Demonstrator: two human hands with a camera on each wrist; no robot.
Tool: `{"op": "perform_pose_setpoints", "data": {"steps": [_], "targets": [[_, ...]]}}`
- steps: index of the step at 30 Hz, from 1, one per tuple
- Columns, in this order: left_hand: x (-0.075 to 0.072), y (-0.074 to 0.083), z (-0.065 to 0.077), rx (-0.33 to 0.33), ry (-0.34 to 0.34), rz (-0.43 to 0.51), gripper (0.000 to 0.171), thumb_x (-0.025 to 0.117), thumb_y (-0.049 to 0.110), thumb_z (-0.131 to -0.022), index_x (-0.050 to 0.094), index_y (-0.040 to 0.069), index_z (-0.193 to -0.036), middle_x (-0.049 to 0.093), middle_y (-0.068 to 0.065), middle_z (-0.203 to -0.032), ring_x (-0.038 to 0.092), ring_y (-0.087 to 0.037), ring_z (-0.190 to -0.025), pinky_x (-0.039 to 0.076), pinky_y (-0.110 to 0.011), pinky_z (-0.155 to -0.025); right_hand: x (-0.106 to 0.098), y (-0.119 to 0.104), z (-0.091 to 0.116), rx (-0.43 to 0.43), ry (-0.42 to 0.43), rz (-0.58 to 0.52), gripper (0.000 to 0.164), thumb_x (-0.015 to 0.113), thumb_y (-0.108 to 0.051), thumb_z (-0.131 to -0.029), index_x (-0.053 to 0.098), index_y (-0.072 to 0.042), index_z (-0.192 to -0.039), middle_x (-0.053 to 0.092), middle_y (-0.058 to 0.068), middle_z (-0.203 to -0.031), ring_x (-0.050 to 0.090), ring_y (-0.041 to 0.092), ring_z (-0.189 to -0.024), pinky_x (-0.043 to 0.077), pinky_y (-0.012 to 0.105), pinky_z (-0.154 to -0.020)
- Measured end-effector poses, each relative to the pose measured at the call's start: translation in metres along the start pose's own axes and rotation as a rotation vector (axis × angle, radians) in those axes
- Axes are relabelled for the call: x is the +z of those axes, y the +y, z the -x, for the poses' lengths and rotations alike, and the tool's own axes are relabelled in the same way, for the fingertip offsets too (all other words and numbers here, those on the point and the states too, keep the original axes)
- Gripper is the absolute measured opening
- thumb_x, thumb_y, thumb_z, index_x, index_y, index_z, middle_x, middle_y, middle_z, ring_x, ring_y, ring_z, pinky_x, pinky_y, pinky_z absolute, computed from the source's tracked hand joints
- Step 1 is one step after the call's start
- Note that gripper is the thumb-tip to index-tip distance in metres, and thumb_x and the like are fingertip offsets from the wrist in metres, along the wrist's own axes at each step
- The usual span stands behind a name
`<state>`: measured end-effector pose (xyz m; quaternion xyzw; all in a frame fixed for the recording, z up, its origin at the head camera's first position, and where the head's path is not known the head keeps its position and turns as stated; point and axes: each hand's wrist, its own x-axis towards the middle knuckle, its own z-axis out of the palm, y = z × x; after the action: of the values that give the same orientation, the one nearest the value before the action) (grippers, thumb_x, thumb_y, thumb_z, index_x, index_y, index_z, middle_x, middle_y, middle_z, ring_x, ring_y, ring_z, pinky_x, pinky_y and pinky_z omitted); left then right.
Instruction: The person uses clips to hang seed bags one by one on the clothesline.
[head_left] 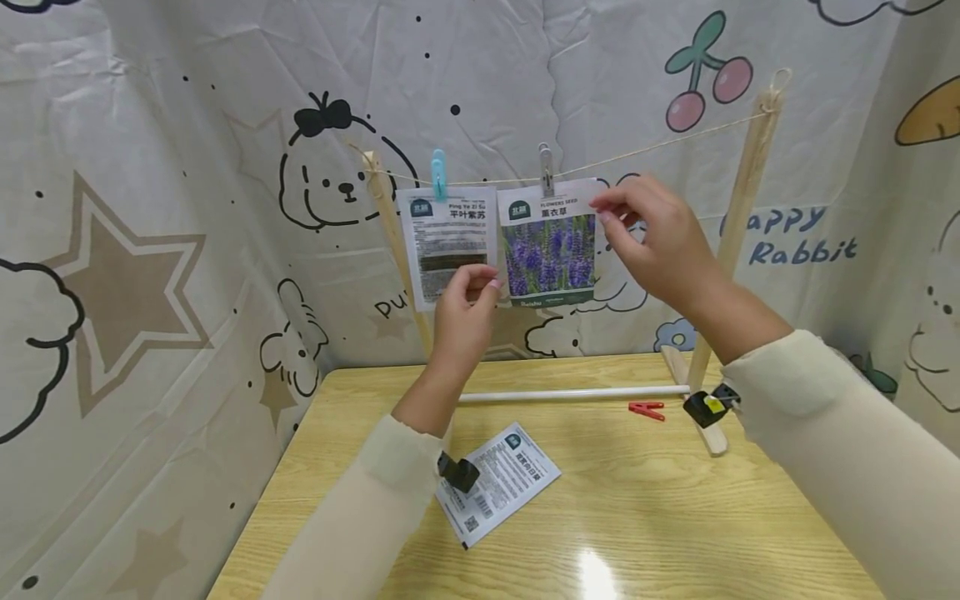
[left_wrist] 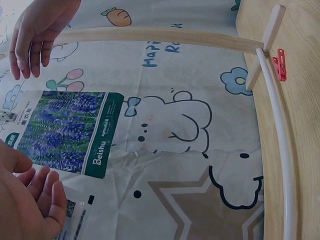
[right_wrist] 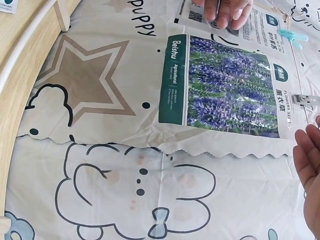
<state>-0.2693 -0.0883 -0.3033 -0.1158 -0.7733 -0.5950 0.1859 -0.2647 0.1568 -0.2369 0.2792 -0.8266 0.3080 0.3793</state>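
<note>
A seed packet with purple flowers (head_left: 550, 260) hangs from a string by a grey clothespin (head_left: 546, 169). To its left hangs a second seed packet (head_left: 450, 237), printed with text, under a light blue clothespin (head_left: 438, 173). My right hand (head_left: 660, 242) is at the flower packet's upper right corner; the right wrist view shows its fingers (right_wrist: 306, 155) loosely bent beside the edge, gripping nothing. My left hand (head_left: 467, 321), fingers relaxed and slightly curled, is by the flower packet's lower left edge and overlaps the text packet in the head view. Nothing is held in it.
The string runs between two wooden posts (head_left: 738, 208), with a white rod (head_left: 573, 394) low between them. On the wooden table (head_left: 637, 517) lie a third seed packet (head_left: 510, 475), partly behind my left wrist, and a red clothespin (head_left: 647, 409). A printed curtain (head_left: 480, 83) hangs behind.
</note>
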Motion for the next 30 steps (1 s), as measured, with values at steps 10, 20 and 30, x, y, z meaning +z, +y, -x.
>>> {"op": "perform_pose_setpoints", "data": {"steps": [10, 20, 30], "targets": [[0.0, -0.008, 0.005, 0.003, -0.017, -0.008, 0.022, 0.058, 0.019, -0.103, 0.063, 0.008, -0.121, 0.065, -0.007, -0.109, 0.06, -0.019, -0.098, 0.047, -0.03, -0.078, 0.001, 0.004, 0.009, 0.031, -0.003, -0.017, 0.021, 0.052, -0.01, -0.103, 0.067, -0.002, -0.117, 0.064, 0.01, -0.108, 0.056, 0.017, -0.096, 0.042, 0.016, -0.083], [-0.001, -0.012, 0.007, -0.01, -0.031, -0.018, 0.023, 0.058, 0.023, -0.103, 0.062, 0.009, -0.121, 0.065, -0.005, -0.11, 0.06, -0.019, -0.1, 0.048, -0.031, -0.079, 0.002, 0.008, 0.019, 0.055, -0.024, -0.01, 0.022, 0.052, -0.011, -0.104, 0.066, -0.003, -0.118, 0.064, 0.01, -0.108, 0.056, 0.016, -0.095, 0.042, 0.016, -0.081], [0.001, -0.016, 0.009, -0.029, -0.026, -0.007, 0.022, 0.058, 0.022, -0.103, 0.062, 0.01, -0.12, 0.065, -0.005, -0.111, 0.059, -0.019, -0.1, 0.048, -0.031, -0.08, 0.004, 0.012, 0.027, 0.044, -0.017, -0.009, 0.02, 0.053, -0.007, -0.102, 0.066, -0.001, -0.116, 0.065, 0.01, -0.106, 0.056, 0.018, -0.095, 0.042, 0.015, -0.083]]}}
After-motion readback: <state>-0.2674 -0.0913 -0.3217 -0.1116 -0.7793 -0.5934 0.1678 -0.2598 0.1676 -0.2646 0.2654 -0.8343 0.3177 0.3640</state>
